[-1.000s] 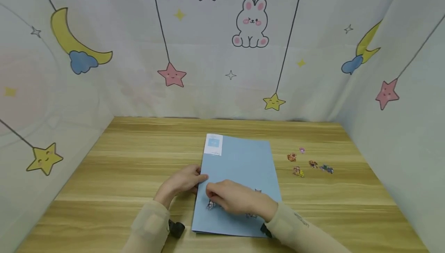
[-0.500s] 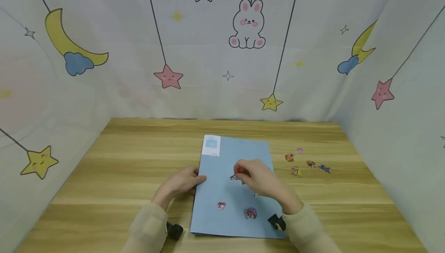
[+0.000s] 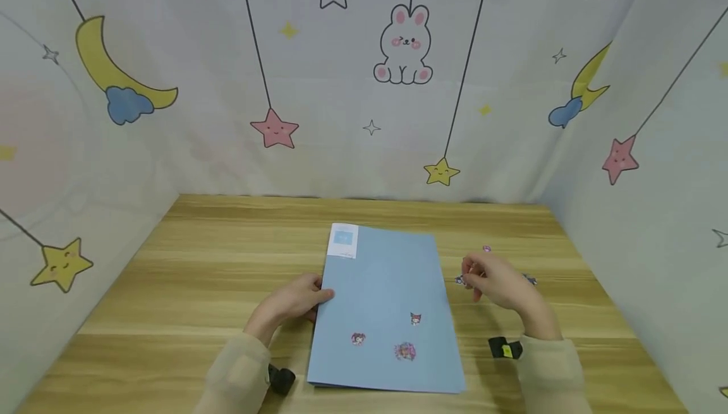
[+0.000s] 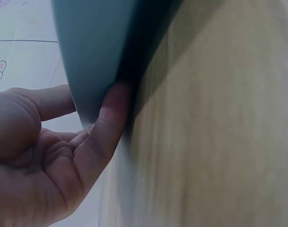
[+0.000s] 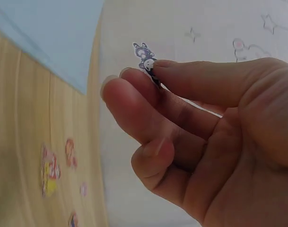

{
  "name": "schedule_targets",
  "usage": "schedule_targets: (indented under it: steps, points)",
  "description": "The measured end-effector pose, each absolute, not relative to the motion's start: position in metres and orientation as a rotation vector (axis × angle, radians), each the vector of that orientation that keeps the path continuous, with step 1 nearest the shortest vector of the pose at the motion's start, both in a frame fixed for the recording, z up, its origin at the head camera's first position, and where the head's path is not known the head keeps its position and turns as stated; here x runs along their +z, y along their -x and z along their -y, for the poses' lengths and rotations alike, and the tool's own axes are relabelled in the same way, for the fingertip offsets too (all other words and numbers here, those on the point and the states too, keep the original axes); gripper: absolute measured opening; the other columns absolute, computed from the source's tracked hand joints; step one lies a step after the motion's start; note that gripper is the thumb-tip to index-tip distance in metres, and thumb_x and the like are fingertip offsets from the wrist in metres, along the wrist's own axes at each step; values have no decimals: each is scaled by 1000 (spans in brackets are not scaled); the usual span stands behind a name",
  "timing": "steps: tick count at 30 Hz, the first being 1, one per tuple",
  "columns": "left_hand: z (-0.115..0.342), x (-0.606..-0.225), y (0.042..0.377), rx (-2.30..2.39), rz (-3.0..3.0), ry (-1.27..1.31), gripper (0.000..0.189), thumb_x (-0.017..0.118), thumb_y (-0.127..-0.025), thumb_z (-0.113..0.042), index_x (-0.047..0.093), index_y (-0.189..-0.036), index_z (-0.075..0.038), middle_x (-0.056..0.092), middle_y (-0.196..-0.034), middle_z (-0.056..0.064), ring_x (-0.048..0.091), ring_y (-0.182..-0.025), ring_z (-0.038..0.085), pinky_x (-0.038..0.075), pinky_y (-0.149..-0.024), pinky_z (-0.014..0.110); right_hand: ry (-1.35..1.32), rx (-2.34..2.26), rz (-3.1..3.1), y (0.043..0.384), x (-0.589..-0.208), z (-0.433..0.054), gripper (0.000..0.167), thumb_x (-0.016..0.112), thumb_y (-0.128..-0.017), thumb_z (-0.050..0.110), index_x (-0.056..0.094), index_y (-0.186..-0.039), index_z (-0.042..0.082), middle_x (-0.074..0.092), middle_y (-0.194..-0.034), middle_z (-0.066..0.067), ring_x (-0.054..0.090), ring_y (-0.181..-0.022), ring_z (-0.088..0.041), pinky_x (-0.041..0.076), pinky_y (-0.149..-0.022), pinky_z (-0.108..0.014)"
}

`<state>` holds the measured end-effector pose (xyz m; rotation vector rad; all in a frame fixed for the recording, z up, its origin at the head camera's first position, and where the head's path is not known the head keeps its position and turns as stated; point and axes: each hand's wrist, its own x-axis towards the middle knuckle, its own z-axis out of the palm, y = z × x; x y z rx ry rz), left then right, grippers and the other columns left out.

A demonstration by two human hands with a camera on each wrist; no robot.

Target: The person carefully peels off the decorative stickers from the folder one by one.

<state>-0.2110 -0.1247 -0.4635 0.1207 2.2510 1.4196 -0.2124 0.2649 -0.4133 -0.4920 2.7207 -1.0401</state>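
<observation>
A light blue folder [image 3: 381, 294] lies on the wooden table, with a white label [image 3: 342, 241] at its upper left corner. My left hand [image 3: 296, 300] grips its left edge, thumb on top and fingers underneath; the left wrist view shows that edge raised off the table. Over the table to the right of the folder, my right hand [image 3: 500, 281] pinches a small dark-blue-and-white cartoon sticker [image 5: 143, 54] between thumb and fingertips. On the folder's lower half are three cartoon stickers: a round-faced one [image 3: 358, 339], a red-topped one [image 3: 416, 318] and a larger pink-purple one [image 3: 405, 351].
Several loose stickers lie right of the folder, partly behind my right hand, among them a small pink one [image 3: 486, 248], a blue one [image 3: 530, 279] and a yellow-and-red one [image 5: 50, 171]. A printed white curtain [image 3: 227, 85] encloses the table's back and sides.
My right hand has moved from over the folder's lower left, up and right past its edge, carrying the sticker along. My left hand has kept its grip on the folder.
</observation>
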Motion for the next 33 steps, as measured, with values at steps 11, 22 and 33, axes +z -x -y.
schedule_targets:
  steps: [11, 22, 33]
  points:
    - [123, -462, 213, 1424, -2250, -148, 24, 55, -101, -11, 57, -115, 7, 66, -92, 12, 67, -82, 22, 56, -69, 36, 280, -1127, -2668, 206, -435, -312, 8, 58, -97, 3, 51, -92, 0, 64, -72, -12, 62, -57, -30, 53, -56, -41]
    - [126, -468, 213, 1424, -2261, -141, 22, 54, -101, -11, 57, -114, 7, 66, -91, 11, 66, -79, 20, 55, -65, 36, 232, -1119, -2660, 206, -448, -335, 12, 60, -93, -1, 50, -89, -1, 61, -68, -11, 61, -52, -28, 52, -51, -36]
    - [127, -466, 210, 1455, -2252, -148, 24, 55, -100, -11, 57, -113, 9, 65, -91, 13, 68, -79, 23, 57, -67, 37, 111, -1078, -2634, 205, -455, -343, 11, 61, -91, -5, 51, -87, -1, 59, -69, -10, 61, -53, -24, 52, -50, -34]
